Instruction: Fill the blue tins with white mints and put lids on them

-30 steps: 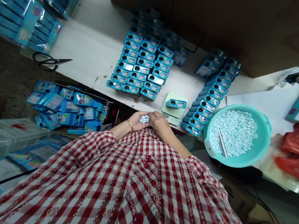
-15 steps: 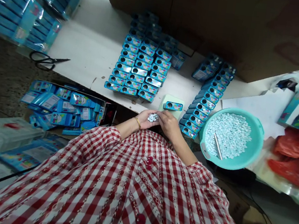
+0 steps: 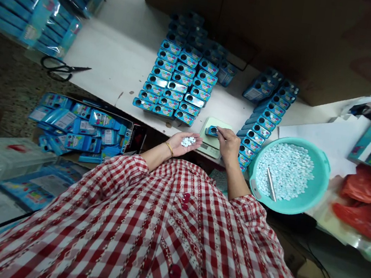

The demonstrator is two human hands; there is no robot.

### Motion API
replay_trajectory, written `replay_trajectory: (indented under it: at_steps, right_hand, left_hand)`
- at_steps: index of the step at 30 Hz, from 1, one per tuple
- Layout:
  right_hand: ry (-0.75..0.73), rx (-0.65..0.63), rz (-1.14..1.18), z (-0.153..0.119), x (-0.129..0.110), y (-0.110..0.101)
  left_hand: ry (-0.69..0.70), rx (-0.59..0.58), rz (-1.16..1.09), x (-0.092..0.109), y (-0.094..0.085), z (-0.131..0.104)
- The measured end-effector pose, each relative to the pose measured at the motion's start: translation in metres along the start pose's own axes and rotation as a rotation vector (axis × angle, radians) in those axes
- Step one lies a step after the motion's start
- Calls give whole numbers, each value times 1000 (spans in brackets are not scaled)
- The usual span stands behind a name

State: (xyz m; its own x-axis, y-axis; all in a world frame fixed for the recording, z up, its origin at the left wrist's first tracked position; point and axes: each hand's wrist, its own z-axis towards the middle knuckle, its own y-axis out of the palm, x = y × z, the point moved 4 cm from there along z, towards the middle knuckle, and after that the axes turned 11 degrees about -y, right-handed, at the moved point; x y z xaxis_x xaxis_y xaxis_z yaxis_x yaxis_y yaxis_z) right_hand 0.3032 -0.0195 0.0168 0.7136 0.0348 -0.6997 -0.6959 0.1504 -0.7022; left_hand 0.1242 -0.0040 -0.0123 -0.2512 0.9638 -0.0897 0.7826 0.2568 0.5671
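My left hand is turned palm up, fingers stretched out, with a small heap of pale blue candies cupped in it. My right hand reaches over a small blue tin with a dark round hole, its fingertips pinched together at the tin's right part. Whether those fingers grip the tin or a candy is hidden. Beneath the tin is a pale green digital scale. A turquoise basin at the right holds many loose candies, and a silver pen-like stick lies on them.
Rows of blue tins stand left of the scale, another row to its right. Black scissors lie at the table's left edge. A carton of blue packs sits below. A large brown box blocks the back.
My right hand has left my left palm and moved up and right to the tin on the scale. My left hand has spread flatter, showing the candies. The view has shifted slightly.
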Motion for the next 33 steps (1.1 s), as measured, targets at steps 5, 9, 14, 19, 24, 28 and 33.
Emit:
replay_trajectory:
  at_steps: [5,9,14,19,24,28,33]
  right_hand:
    - [63,175,51,-5,4,-14]
    - [98,270,70,-11,9,-31]
    - [122,298,133,-16,7,-35]
    - [-29,-22,87,-16,-42,0]
    - [-208,-293,-262,-17,-65,13]
    - [-103,-342,-525,-3,-20,-5]
    - [-58,-277,-544,56,25,-16]
  left_hand:
    - [10,17,-26,2,-10,-7]
    - [33,41,-28,5,-17,-13]
    - [43,60,-29,5,-23,-16]
    - [-4,13,-37,-6,-15,-7]
    - [-69,-22,-67,-11,-6,-3]
    - [-68,43,-79,-4,-11,-13]
    - [0,70,-141,9,-27,-26]
